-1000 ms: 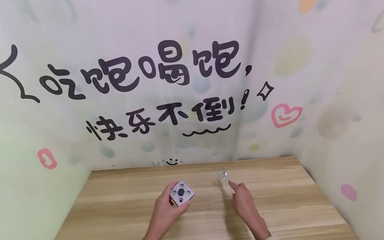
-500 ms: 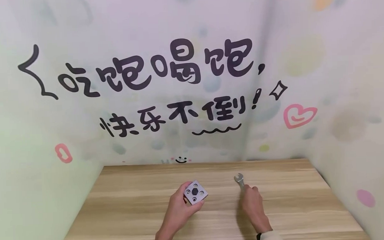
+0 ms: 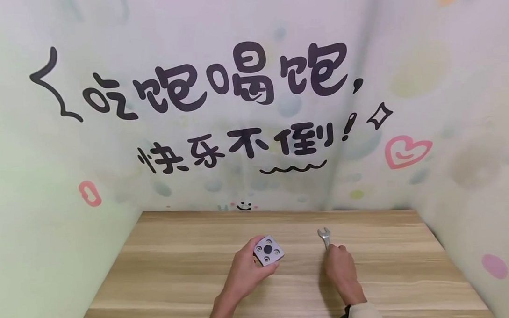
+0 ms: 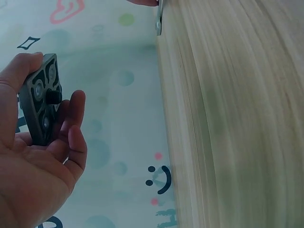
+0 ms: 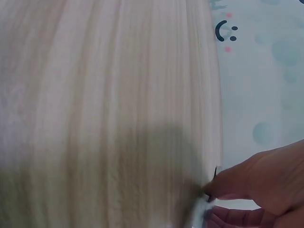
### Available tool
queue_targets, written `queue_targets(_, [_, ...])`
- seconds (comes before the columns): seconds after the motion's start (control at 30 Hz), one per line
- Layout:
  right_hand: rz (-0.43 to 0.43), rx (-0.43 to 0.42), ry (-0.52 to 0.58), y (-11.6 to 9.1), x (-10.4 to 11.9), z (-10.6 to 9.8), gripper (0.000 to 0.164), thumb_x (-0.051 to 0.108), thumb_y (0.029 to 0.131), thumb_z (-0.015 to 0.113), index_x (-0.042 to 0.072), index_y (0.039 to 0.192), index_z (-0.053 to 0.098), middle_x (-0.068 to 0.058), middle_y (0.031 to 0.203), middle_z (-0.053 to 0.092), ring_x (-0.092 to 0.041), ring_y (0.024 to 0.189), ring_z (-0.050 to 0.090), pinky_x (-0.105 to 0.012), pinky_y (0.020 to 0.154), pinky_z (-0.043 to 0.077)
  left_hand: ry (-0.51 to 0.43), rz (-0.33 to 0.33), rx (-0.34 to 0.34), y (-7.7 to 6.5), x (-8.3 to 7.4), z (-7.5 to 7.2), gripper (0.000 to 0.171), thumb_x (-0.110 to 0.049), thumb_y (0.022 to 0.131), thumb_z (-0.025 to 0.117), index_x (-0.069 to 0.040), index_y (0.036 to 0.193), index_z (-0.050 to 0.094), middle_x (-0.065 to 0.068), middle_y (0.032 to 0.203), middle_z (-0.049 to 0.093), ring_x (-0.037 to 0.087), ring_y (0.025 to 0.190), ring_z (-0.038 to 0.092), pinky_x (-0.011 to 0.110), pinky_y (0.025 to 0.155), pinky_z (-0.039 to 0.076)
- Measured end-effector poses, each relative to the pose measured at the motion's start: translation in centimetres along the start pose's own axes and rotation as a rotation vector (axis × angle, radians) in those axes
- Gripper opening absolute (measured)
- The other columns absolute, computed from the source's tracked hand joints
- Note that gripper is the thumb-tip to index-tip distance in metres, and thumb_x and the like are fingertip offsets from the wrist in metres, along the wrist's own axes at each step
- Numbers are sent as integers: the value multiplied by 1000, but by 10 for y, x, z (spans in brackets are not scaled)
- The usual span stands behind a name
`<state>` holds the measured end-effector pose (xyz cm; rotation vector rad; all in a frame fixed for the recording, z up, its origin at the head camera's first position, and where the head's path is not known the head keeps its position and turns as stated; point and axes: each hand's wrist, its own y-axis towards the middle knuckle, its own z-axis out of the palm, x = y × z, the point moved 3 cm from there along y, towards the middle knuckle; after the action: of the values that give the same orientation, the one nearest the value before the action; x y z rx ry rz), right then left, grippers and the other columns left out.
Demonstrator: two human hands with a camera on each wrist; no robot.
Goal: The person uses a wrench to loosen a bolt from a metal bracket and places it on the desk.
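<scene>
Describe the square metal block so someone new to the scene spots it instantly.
Find the wood-grain tabletop against the lettered wall. Over it, the person's left hand holds the square metal block. Four round holes surround the block's black hexagonal bolt head, unlike the slim open-end wrench in the right hand.

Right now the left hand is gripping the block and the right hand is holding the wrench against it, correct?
Not quite: the wrench isn't against the block. The head view shows them apart, with table visible between. The left hand does grip the block, and the right hand the wrench.
</scene>
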<state>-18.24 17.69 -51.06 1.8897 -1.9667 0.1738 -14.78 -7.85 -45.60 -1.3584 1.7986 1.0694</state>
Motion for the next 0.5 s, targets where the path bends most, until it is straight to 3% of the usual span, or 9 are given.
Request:
queue_targets(0.3, [7, 66, 26, 4, -4, -4, 11, -5, 79, 50, -3, 85, 59, -15, 70, 47, -25, 58, 47, -36, 46, 39, 6, 17, -4, 5, -3, 3, 65, -37, 67, 76, -19, 123, 49, -7, 98, 59, 7, 78, 53, 22, 65, 43])
queue_targets(0.4, [-5, 25, 57, 5, 0, -7, 12, 1, 80, 54, -3, 88, 60, -15, 73, 49, -24, 59, 48, -36, 48, 39, 8, 23, -5, 5, -3, 4, 64, -36, 67, 76, -19, 123, 49, -6, 96, 59, 7, 77, 53, 21, 64, 43])
queue_targets(0.5, [-46, -39, 149, 4, 16, -14, 23, 12, 82, 59, -3, 100, 61, -20, 89, 56, -26, 67, 56, -37, 53, 45, 0, 20, -5, 3, -3, 4, 64, -35, 66, 77, -19, 123, 50, -6, 93, 60, 7, 75, 53, 21, 63, 43])
